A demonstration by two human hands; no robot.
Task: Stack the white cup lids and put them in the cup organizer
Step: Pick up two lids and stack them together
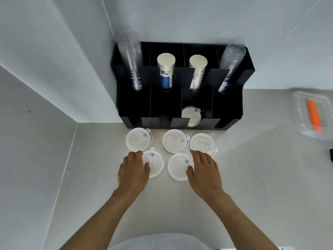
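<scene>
Several white cup lids lie flat on the counter in front of the black cup organizer [232,112]. Three form a back row: left lid [137,139], middle lid [173,140], right lid [201,144]. Two lie nearer: front left lid [155,164] and front right lid [178,166]. My left hand [133,170] rests on the front left lid's left edge, fingers spread. My right hand [204,167] rests over the front right lid's right edge, fingers apart. Neither lid is lifted. Another white lid [191,116] sits inside a lower organizer slot.
The organizer stands in the corner against the white walls and holds clear cup stacks [130,60] [228,67] and paper cup stacks [165,69] [197,73]. A clear plastic box [299,112] with an orange item [313,117] sits at the right.
</scene>
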